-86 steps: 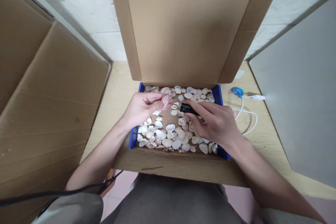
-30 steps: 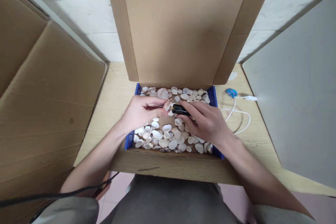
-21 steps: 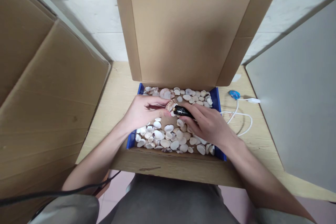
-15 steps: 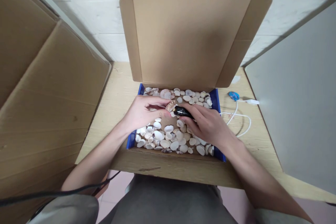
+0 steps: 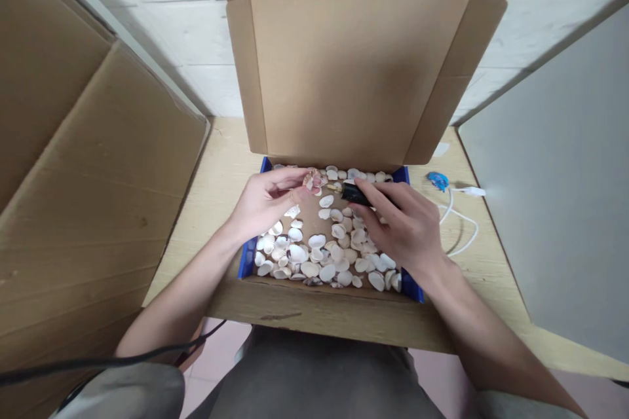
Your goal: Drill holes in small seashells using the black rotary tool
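Currently the left hand [image 5: 268, 200] has its fingers pinched around one small pinkish shell [image 5: 310, 180], lifted just above the far end of the open box [image 5: 246, 256], near the back wall. The right hand [image 5: 403, 226] has its fingers closed on a short black tool [image 5: 354, 194], held like a pen, with the metal tip pointing left at the shell. Tip and shell are close but look apart; whether they touch is too small to tell. The box has blue walls and a brown floor and sits on the wooden surface [image 5: 216, 177] right in front of the person. Loose shells [image 5: 314, 254] cover most of the floor, mostly white, thickest toward the near edge, with a bare patch in the middle under the hands. The cardboard lid [image 5: 354, 72] stands upright behind. Judged from the pose, the step in hand is lining the tool tip up with the held shell. Working the tip on it would call for a firm, steady pinch so the shell does not spin or slip, fingertips kept out of the tip's line, and light pressure, since a thin shell likely cracks easily. Off to the right on the surface lie a white cable [image 5: 459, 222] and a small blue piece [image 5: 436, 180], well apart from the hands. A cardboard sheet [image 5: 88, 177] leans at left, a grey panel [image 5: 565, 177] at right.
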